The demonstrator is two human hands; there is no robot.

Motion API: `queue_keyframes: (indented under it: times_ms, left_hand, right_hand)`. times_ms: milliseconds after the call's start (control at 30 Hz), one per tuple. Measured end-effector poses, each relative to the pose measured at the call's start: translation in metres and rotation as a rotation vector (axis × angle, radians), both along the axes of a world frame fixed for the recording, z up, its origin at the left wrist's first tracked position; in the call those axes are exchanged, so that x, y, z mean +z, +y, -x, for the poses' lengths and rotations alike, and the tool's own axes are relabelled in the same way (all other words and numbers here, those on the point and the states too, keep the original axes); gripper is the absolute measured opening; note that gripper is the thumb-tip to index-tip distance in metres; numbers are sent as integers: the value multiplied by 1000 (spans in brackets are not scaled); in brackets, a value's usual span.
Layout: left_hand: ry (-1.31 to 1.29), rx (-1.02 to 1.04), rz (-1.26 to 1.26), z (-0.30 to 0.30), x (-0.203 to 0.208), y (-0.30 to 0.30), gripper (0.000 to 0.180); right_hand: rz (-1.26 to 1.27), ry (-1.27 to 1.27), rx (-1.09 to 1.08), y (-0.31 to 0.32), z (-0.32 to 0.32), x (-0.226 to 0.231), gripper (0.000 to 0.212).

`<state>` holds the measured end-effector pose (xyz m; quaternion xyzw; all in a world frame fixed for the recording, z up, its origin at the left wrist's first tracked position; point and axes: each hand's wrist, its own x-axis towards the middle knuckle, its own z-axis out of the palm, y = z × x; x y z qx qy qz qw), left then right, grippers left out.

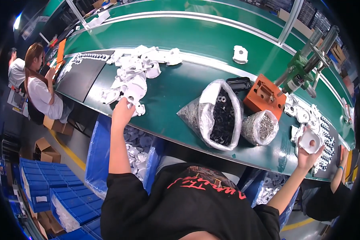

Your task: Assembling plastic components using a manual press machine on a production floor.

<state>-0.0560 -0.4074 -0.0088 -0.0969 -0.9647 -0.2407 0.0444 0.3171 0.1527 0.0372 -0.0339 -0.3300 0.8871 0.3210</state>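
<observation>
My left hand reaches to the near end of a heap of white plastic parts. Its fingers are bent against the edge of a white plastic housing that lies on the heap. At the right, my right hand holds up a white square-rimmed plastic cover with a round hole, over the table's near edge. Behind that cover lie more white parts beside rows of small dark-and-metal pieces.
Mid-table stand a bag of black plastic pieces, a bag of screws, an orange fixture block and a black tray. A green press rises behind. One white part lies on the belt. Blue bins sit below; co-workers flank me.
</observation>
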Motion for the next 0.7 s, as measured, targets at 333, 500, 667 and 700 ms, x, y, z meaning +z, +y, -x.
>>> queue_keyframes:
  times_ms: [333,500,667,700]
  left_hand:
    - [-225,-328,-536,-3,13,80,13]
    - [-608,-498,-1145,-37,22,146,17]
    - [-731,-669,-1348,-86,49,190,21]
    - [-767,-681,-1433,-95,54,195,22]
  right_hand:
    - [-232,88,203,-87,40,-9,71]
    - [-401,21,318,-131,75,1,80]
    - [-544,-186,328,-167,100,14,52]
    - [-769,-273,246,-172,105,16,52]
